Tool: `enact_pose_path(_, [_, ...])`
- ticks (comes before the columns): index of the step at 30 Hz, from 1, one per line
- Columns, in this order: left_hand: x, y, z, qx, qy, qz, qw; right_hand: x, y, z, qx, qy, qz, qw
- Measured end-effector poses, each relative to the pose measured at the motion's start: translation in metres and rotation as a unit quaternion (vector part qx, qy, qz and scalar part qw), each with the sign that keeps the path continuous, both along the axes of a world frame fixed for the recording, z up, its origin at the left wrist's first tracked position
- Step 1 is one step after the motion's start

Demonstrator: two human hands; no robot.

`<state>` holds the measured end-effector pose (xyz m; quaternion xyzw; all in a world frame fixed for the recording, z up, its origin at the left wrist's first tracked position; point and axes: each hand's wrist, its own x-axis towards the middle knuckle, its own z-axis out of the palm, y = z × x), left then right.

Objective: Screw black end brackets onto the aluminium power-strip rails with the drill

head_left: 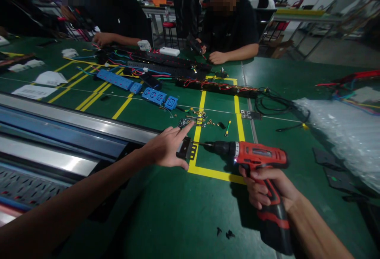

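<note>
My right hand [264, 188] is wrapped round the grip of a red and black cordless drill [261, 154], a finger at its trigger. The drill lies level, its small light lit and its long bit [200, 143] pointing left to a black slotted end bracket [192, 151]. This bracket is at the end of a long silver metal rail [97, 114]. My left hand [166, 148] spans the rail's end at the bracket, thumb on the near side and index finger stretched out on the far side. Whether the bit touches a screw is too small to tell.
Loose screws and nuts [198, 120] lie just beyond my left hand, near a green-yellow wire [227, 128]. Blue socket modules [157, 97] and wired black strips [219, 87] lie farther back. Bubble wrap [335, 132] is at right, small black pieces [228, 234] in front. Two people sit opposite.
</note>
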<state>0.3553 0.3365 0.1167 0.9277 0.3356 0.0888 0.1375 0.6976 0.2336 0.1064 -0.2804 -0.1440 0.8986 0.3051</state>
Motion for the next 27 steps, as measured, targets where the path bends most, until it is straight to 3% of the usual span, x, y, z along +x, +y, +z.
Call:
enact_pose_path(6, [0.000, -0.001, 0.000, 0.008, -0.006, 0.003, 1.000, -0.001, 0.002, 0.007, 0.000, -0.020, -0.002, 1.000])
enact_pose_path(13, [0.001, -0.001, -0.001, 0.009, -0.008, 0.002, 1.000, 0.001, 0.002, -0.004, -0.006, 0.013, 0.004, 1.000])
enact_pose_path(27, [-0.005, 0.005, -0.002, 0.008, -0.014, 0.003, 1.000, -0.010, -0.002, -0.008, 0.011, 0.008, -0.026, 1.000])
